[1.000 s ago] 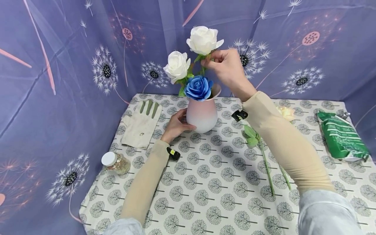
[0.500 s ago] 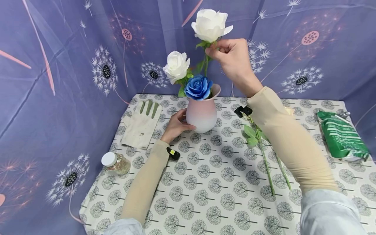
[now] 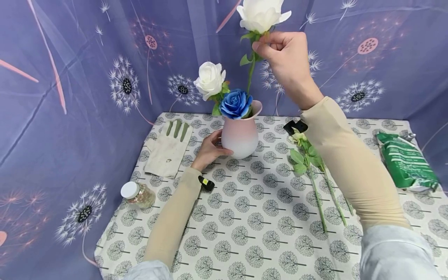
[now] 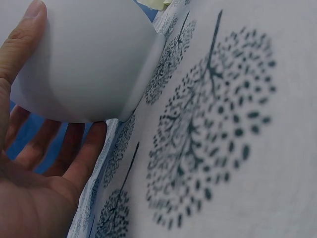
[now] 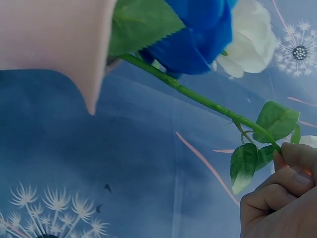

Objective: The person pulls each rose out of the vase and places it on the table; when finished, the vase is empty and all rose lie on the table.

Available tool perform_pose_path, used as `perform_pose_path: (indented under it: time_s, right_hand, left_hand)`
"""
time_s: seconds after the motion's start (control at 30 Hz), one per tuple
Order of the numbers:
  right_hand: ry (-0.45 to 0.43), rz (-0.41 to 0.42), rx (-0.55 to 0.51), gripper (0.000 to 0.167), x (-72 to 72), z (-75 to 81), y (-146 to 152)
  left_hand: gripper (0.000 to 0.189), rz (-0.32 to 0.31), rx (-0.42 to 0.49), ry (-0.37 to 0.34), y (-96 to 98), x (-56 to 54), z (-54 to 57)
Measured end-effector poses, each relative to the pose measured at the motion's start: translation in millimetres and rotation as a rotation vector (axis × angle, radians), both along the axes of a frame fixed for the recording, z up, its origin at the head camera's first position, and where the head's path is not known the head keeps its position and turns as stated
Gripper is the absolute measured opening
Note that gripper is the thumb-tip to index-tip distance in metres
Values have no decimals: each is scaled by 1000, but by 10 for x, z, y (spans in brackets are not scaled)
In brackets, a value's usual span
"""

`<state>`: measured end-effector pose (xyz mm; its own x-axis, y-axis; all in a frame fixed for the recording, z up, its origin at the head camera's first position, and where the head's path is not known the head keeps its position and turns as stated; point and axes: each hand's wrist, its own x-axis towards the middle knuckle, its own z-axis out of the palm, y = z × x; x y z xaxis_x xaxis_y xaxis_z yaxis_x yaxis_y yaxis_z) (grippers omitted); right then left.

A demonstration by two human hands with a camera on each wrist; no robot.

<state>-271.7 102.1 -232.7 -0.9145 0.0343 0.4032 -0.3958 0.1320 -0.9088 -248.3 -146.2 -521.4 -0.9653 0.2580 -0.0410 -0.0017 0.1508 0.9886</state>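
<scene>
Beneath its bloom, my right hand (image 3: 288, 58) pinches the stem of a white rose (image 3: 261, 15) between thumb and fingers. The green stem (image 5: 208, 102) slants in the right wrist view, its lower end hidden inside the vase. My left hand (image 3: 210, 149) holds the lower left side of the pink-and-white vase (image 3: 240, 136), thumb in front and fingers behind. The left wrist view shows the vase's base tilted in frame beside those fingers. A blue rose (image 3: 235, 104) and a second white rose (image 3: 210, 79) stand in the vase, their stems mostly hidden.
Several loose flower stems (image 3: 316, 194) lie under my right forearm. A green bag (image 3: 407, 161) is at far right. On the left are a work glove (image 3: 168, 149) and a white-lidded jar (image 3: 140, 194). A purple curtain (image 3: 196, 39) hangs behind the patterned tablecloth (image 3: 241, 233).
My right hand has moved up and slightly right, drawing the white rose higher so more of its stem shows. My left hand and the vase have stayed in place.
</scene>
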Motion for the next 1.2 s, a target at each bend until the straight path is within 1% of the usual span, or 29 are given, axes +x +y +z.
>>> perform_pose_path:
  time_s: [0.2,0.3,0.4,0.63,0.73,0.83,0.9,1.0,1.03,1.1,1.13,1.2]
  right_hand:
    - [38,-8,-31,14,46,108,53]
    - [58,-6,-65,15,73,162,73]
    - [78,10,-119,17,95,218,86]
    - [124,16,-174,19,138,363,120]
    - [158,38,-218,21,132,417,157]
    - [179,59,-261,22,168,486,181]
    - [182,56,-276,25,203,533,195]
    - [177,44,-302,22,255,600,212]
    - [191,44,-314,20,256,613,218]
    - [188,43,-352,14,255,650,230]
    - [207,42,-368,10,245,662,234]
    - [203,29,-419,12,221,693,247]
  left_hand:
    - [94,3,3,-6,9,-14,-6]
    - [94,1,5,-3,10,-18,-8]
    - [94,3,7,2,9,-20,-10]
    - [94,-2,6,10,1,-26,-20]
    - [93,-5,13,16,9,-27,-24]
    - [93,-6,12,23,18,-31,-30]
    - [93,-7,9,28,20,-36,-31]
    - [94,-10,12,26,19,-44,-29]
    - [94,-11,15,24,18,-48,-28]
    - [94,-11,23,19,18,-53,-24]
    - [94,-11,24,17,17,-55,-23]
    - [94,-11,26,16,18,-58,-22]
